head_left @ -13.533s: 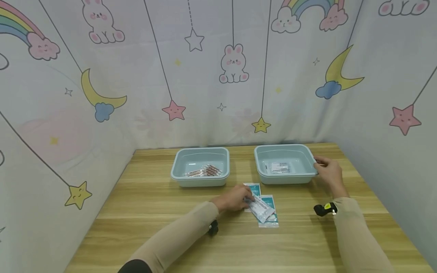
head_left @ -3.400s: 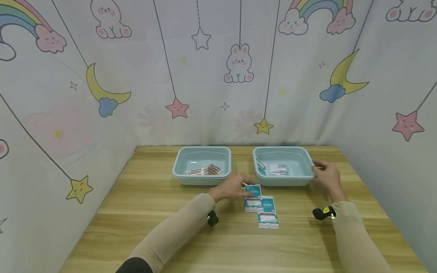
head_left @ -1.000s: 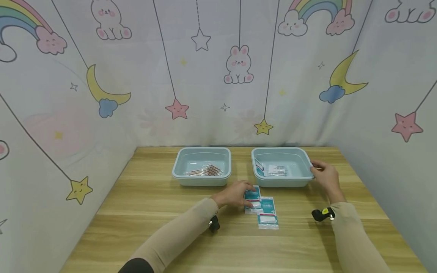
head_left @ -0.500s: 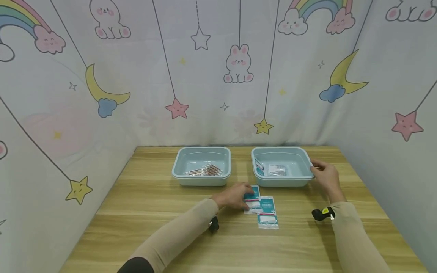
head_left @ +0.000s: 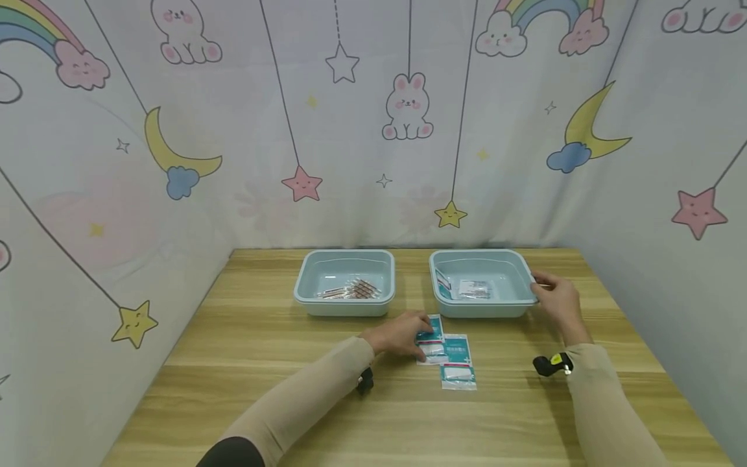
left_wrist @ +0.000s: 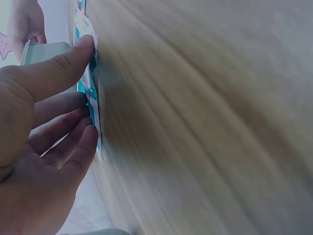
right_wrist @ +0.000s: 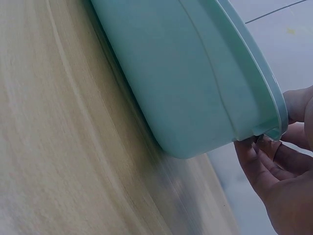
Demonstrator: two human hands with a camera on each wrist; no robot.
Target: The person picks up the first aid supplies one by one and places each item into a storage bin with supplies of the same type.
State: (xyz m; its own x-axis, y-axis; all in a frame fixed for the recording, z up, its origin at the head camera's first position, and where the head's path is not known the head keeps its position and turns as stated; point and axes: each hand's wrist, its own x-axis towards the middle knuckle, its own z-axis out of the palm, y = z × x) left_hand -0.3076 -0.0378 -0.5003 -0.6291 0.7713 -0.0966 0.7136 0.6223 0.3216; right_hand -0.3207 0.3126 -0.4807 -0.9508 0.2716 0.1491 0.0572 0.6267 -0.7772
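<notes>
In the head view my left hand (head_left: 399,335) is on the left of two overlapping teal-and-white flat sealed packets. Its thumb is at the lower left edge of this packet (head_left: 433,350) and its fingers curl over the upper part. The left wrist view shows the thumb and fingertips against the packet (left_wrist: 93,93), low at the wooden table. The other packet (head_left: 458,350) lies flat to the right, slightly nearer. My right hand (head_left: 559,301) holds the right end of the pale blue plastic basin (head_left: 484,310), its fingers curled under the rim in the right wrist view (right_wrist: 281,115).
In the right basin lie clear-wrapped packs (head_left: 474,290), and a teal packet (head_left: 443,285) leans on its left wall. A second pale blue basin (head_left: 344,310) at the left holds several brown-and-clear sticks (head_left: 356,290). A patterned curtain (head_left: 350,162) hangs behind the table (head_left: 262,389).
A white-faced packet, earlier in my left hand, is off the pile; a teal packet has appeared in the right basin. My left hand then settled on the left packet, turning it slightly.
</notes>
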